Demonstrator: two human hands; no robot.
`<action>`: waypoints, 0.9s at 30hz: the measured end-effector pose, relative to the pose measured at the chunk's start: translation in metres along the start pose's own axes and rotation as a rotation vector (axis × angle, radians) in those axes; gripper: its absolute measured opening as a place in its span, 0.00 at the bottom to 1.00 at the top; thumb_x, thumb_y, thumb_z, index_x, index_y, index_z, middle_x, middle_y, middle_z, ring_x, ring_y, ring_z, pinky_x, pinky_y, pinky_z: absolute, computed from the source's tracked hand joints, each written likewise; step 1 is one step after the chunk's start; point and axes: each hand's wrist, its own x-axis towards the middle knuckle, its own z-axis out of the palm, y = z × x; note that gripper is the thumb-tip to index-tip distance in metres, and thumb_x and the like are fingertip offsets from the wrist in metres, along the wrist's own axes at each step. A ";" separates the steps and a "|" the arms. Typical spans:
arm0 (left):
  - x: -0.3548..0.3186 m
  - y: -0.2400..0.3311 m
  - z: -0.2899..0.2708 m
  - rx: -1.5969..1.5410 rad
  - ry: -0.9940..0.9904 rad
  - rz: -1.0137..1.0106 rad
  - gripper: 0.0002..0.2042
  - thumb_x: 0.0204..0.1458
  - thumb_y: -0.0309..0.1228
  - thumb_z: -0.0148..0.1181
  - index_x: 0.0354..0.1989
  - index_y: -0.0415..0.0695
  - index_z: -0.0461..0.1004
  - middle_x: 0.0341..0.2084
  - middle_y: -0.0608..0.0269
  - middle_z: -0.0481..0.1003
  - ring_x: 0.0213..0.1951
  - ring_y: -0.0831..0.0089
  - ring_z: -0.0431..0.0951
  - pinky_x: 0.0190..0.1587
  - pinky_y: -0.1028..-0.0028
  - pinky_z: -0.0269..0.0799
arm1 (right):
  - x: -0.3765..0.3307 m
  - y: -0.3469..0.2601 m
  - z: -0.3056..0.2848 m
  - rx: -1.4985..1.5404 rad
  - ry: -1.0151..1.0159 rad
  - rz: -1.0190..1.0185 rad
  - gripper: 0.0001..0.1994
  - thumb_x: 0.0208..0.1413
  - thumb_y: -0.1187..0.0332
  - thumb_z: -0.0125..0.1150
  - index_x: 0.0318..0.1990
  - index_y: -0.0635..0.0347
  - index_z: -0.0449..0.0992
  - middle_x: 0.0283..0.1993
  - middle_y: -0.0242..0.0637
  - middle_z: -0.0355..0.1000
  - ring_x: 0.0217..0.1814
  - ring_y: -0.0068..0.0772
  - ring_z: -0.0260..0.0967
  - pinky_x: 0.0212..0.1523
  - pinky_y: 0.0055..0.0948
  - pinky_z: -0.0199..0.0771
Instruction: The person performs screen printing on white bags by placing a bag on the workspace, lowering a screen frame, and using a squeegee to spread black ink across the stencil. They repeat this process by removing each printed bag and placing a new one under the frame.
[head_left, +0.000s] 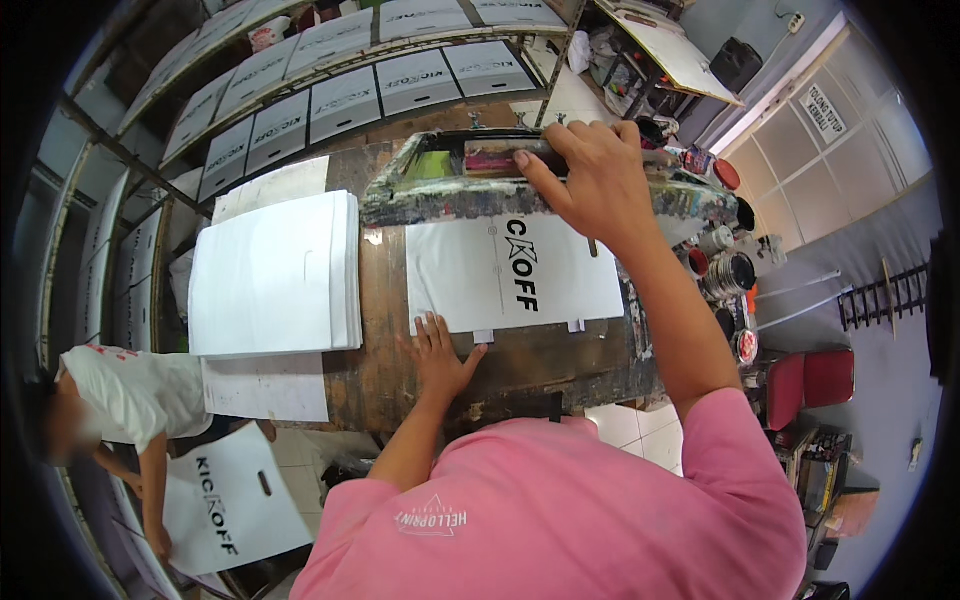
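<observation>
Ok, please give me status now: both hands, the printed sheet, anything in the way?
Left hand flat on near edge of printed white sheet. Right hand gripping raised, ink-stained screen frame. Stack of blank sheets at left, apart. Nothing on the sheet.

We see L hand (440, 352) flat on near-left corner of the printed white sheet (512, 272), fingers spread, on the worn wooden table (385, 375). R hand (590, 175) grips the far paint-caked screen frame (470, 190), frame raised at its near edge above the sheet. Stack of blank white sheets (275, 272) just left of it. Ink tins (728, 272) to the right. Another person (130, 400) lower left holds a printed bag (230, 505).
</observation>
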 end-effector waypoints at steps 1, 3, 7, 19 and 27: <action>0.000 0.002 -0.006 -0.009 -0.011 -0.004 0.53 0.61 0.74 0.38 0.79 0.37 0.52 0.80 0.41 0.47 0.81 0.44 0.35 0.72 0.28 0.18 | 0.003 -0.001 -0.002 0.009 -0.014 0.008 0.23 0.63 0.44 0.61 0.35 0.57 0.78 0.31 0.37 0.73 0.36 0.42 0.73 0.50 0.46 0.59; 0.004 0.007 -0.017 -0.128 0.049 0.000 0.49 0.62 0.69 0.45 0.76 0.35 0.57 0.77 0.41 0.54 0.80 0.45 0.43 0.74 0.33 0.29 | 0.009 0.000 -0.001 0.029 -0.050 0.020 0.23 0.64 0.43 0.60 0.36 0.57 0.79 0.31 0.37 0.73 0.35 0.42 0.73 0.50 0.45 0.58; 0.050 0.029 -0.072 -0.468 0.328 0.062 0.32 0.62 0.50 0.64 0.64 0.33 0.73 0.64 0.41 0.73 0.67 0.50 0.71 0.69 0.48 0.61 | 0.033 0.012 -0.004 0.030 -0.031 0.028 0.24 0.63 0.42 0.61 0.38 0.57 0.81 0.30 0.37 0.75 0.36 0.40 0.74 0.50 0.44 0.60; 0.025 -0.054 -0.179 -1.168 0.660 -0.503 0.23 0.59 0.19 0.63 0.65 0.34 0.75 0.31 0.70 0.77 0.29 0.84 0.70 0.31 0.81 0.67 | 0.064 0.014 -0.004 0.084 -0.033 0.060 0.22 0.62 0.46 0.65 0.35 0.60 0.79 0.31 0.40 0.75 0.36 0.44 0.73 0.49 0.45 0.62; -0.003 -0.304 -0.178 -0.904 0.736 -0.525 0.30 0.48 0.21 0.62 0.65 0.35 0.74 0.54 0.55 0.79 0.32 0.80 0.75 0.34 0.78 0.72 | 0.046 0.000 -0.005 0.042 -0.064 0.075 0.22 0.65 0.48 0.61 0.37 0.63 0.79 0.33 0.43 0.74 0.40 0.48 0.71 0.51 0.44 0.62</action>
